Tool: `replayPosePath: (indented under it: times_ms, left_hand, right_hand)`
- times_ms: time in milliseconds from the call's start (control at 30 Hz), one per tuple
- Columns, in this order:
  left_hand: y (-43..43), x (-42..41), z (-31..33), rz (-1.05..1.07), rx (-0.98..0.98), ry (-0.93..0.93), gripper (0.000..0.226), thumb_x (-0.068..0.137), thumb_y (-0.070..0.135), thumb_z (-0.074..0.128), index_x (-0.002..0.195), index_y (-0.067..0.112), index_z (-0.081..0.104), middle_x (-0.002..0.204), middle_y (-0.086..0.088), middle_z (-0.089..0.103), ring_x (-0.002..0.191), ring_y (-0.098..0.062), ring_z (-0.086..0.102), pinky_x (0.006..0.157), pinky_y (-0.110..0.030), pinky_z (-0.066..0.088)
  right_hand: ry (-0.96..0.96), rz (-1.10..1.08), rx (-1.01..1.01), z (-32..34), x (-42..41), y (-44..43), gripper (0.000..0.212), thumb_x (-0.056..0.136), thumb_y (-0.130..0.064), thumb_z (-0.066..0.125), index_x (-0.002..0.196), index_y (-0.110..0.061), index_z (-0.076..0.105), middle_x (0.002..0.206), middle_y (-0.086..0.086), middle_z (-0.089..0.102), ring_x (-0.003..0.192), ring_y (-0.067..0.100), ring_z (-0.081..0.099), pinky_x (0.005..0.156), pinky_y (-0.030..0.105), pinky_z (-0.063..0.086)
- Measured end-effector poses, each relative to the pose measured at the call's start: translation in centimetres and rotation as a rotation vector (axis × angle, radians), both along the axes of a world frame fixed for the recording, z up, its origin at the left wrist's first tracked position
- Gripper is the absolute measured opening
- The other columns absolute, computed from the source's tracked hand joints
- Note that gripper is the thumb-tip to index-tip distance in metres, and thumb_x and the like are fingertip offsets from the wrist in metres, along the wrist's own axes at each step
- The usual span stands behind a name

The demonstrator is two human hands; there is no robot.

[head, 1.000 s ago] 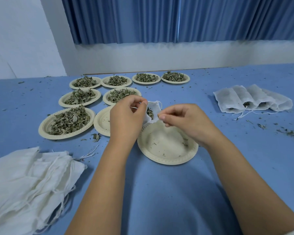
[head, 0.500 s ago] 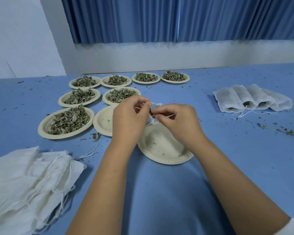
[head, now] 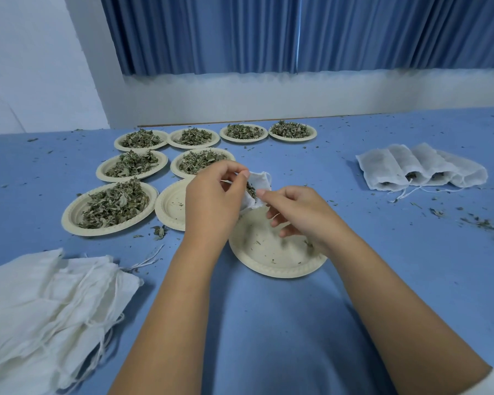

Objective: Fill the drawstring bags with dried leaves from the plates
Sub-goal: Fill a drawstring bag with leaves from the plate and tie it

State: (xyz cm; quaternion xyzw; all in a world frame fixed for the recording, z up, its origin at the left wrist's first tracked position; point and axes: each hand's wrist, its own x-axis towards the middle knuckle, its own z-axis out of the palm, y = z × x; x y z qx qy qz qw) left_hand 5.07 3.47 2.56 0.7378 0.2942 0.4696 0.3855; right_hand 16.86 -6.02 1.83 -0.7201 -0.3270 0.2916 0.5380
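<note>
Left fingers: I see the left hand (head: 211,201) with its thumb and forefinger clamped on the far rim of a white drawstring bag (head: 259,179), holding the mouth up and open.
Right fingers: the right hand (head: 300,215) has its forefinger and thumb brought together on the near rim of the same mouth. The other fingers are curled under, with a loose string (head: 275,216) by them.
Bag contents: dried leaves (head: 251,191) show dark inside the mouth; I cannot tell how full it is.
Bag position: it is held above the far rim of an empty plate (head: 268,260) near the middle of the table (head: 397,252).
Second bare plate (head: 167,205): just left of the first and partly hidden behind the left hand, it holds crumbs only.
Heaped plates: I count seven. One (head: 109,206) is nearest on the left, two sit behind it, and four stand in a row along the far edge.
Filled bags (head: 419,169): four overlap in a row toward the right edge, mouths facing me and strings trailing.
Empty bags (head: 40,303): a flat pile lies at the near left corner, too layered for me to count.
Leaf crumbs (head: 479,223): scattered over the table, thickest toward the right edge.
</note>
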Motion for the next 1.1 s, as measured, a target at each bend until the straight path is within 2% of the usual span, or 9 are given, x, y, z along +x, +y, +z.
replayPosePath:
  times_ms: [167,333,467,533,567,600,667,933,1100]
  left_hand:
    - [-0.2,0.2,-0.1,-0.070,0.072,0.108,0.008,0.094,0.022,0.060,0.090,0.024,0.066,0.093,0.007,0.065,0.084,-0.002,0.058,0.075,-0.016,0.046]
    - [-0.4,0.2,0.0,-0.115,0.120,0.157,0.008,0.096,0.020,0.057,0.095,0.021,0.065,0.101,0.008,0.060,0.094,0.006,0.051,0.073,-0.003,0.038]
    - [-0.9,0.3,0.1,-0.150,0.157,0.182,0.008,0.096,0.020,0.056,0.095,0.022,0.064,0.105,0.004,0.060,0.094,0.014,0.047,0.075,-0.001,0.035]
    - [-1.2,0.3,0.2,-0.173,0.153,0.185,0.009,0.097,0.021,0.055,0.094,0.022,0.063,0.103,0.003,0.062,0.095,0.008,0.052,0.082,-0.008,0.041]
    - [-1.4,0.4,0.2,-0.189,0.135,0.175,0.009,0.097,0.020,0.054,0.094,0.021,0.062,0.099,0.004,0.065,0.093,0.001,0.057,0.086,-0.021,0.048]
    - [-1.6,0.4,0.3,-0.204,0.118,0.166,0.009,0.098,0.020,0.054,0.095,0.020,0.062,0.094,0.005,0.068,0.090,-0.007,0.062,0.084,-0.033,0.052]
    - [-2.1,0.5,0.5,-0.214,0.131,0.172,0.009,0.098,0.020,0.054,0.094,0.020,0.061,0.087,0.007,0.071,0.085,-0.012,0.065,0.078,-0.039,0.052]
    - [-2.6,1.1,0.1,-0.173,0.170,0.158,0.007,0.098,0.022,0.054,0.097,0.021,0.061,0.089,0.011,0.073,0.085,-0.007,0.065,0.077,-0.031,0.050]
    - [-1.8,1.1,-0.6,-0.112,0.076,0.106,0.029,0.091,0.033,0.065,0.119,0.032,0.059,0.112,0.025,0.059,0.104,0.010,0.050,0.088,-0.006,0.038]
  right_hand:
    - [0.178,0.081,0.059,-0.2,-0.5,0.7,0.036,0.079,-0.032,0.080,0.108,-0.018,0.064,0.087,-0.001,0.074,0.069,0.008,0.069,0.055,0.020,0.052]
    - [0.151,0.124,0.212,-0.3,-0.6,1.1,0.011,0.082,-0.017,0.076,0.090,-0.010,0.074,0.082,0.001,0.073,0.075,0.008,0.067,0.060,0.018,0.053]
    - [0.057,0.065,0.235,-0.5,-0.9,1.5,0.009,0.084,-0.014,0.071,0.076,-0.011,0.067,0.063,-0.006,0.066,0.059,0.002,0.061,0.052,0.016,0.048]
    - [0.001,0.027,0.224,-0.6,-0.8,1.7,0.019,0.085,-0.011,0.067,0.067,-0.014,0.061,0.055,-0.008,0.061,0.051,0.002,0.056,0.048,0.015,0.045]
    - [-0.022,0.012,0.213,-0.6,-0.8,1.8,0.023,0.085,-0.011,0.066,0.064,-0.015,0.058,0.051,-0.009,0.059,0.048,0.004,0.054,0.046,0.016,0.044]
    - [-0.035,0.003,0.203,-0.6,-0.7,1.8,0.025,0.085,-0.011,0.064,0.062,-0.016,0.056,0.049,-0.009,0.057,0.046,0.006,0.052,0.044,0.016,0.043]
    - [-0.041,0.008,0.203,-0.6,-0.7,1.9,0.026,0.086,-0.010,0.059,0.061,-0.019,0.060,0.049,-0.009,0.056,0.046,0.008,0.050,0.043,0.017,0.040]
    - [-0.007,-0.037,0.200,-0.4,0.1,2.1,0.015,0.089,-0.013,0.057,0.075,-0.011,0.060,0.054,-0.004,0.057,0.045,0.006,0.050,0.044,0.021,0.041]
    - [0.081,0.020,0.283,0.0,1.0,1.0,0.009,0.087,-0.013,0.067,0.083,-0.009,0.060,0.059,-0.007,0.057,0.049,0.004,0.051,0.048,0.017,0.044]
